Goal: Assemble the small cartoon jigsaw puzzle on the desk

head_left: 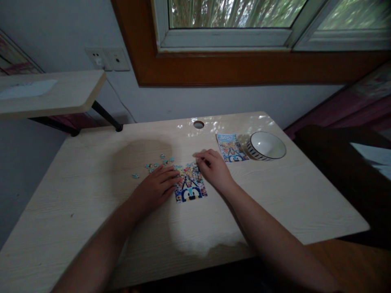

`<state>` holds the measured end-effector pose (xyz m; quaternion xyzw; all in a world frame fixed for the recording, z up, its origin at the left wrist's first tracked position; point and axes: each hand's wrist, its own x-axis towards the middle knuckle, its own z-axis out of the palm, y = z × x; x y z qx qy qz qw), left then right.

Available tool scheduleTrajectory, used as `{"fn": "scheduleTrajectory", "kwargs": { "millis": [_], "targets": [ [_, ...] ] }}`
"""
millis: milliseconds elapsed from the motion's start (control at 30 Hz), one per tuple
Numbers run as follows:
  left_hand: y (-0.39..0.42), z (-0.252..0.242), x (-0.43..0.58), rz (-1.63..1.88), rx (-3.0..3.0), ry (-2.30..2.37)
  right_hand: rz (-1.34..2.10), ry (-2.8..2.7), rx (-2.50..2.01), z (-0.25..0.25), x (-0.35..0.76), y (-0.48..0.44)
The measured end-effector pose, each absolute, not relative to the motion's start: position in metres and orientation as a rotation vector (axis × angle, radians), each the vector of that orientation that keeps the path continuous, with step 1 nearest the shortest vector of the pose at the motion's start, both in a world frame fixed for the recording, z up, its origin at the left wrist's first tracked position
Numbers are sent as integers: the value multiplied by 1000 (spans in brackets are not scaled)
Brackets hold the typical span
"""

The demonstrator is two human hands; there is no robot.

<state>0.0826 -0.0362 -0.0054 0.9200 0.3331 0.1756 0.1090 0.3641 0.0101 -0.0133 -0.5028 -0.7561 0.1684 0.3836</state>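
Pale bench [91,195] under a window [232,14], puzzle [191,185] at centre; left hand [155,188] lay flat, grip spread, on its left edge; right hand [215,169] curled at its top corner, grip not discernible. A sideways push could split joined pieces.

Near desk [76,203] lies open; loose pieces [155,162] (scattered) block the left, card [232,147] and bowl [266,145] the right.

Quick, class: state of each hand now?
Left hand: open, flat on the jigsaw puzzle, left edge.
Right hand: fingers curled at its top edge; grip cannot be told.
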Motion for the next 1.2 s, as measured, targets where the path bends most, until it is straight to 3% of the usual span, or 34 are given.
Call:
{"fn": "scheduleTrajectory", "kwargs": {
  "millis": [1000, 1200],
  "targets": [
    [-32, 0, 70, 565, 2726, 1087, 419, -2065, -1304, -15, 367, 8],
    [-27, 2, 63, 713, 2677, 1198, 426, -2064, -1279, -14, 367, 8]
  ]
}}
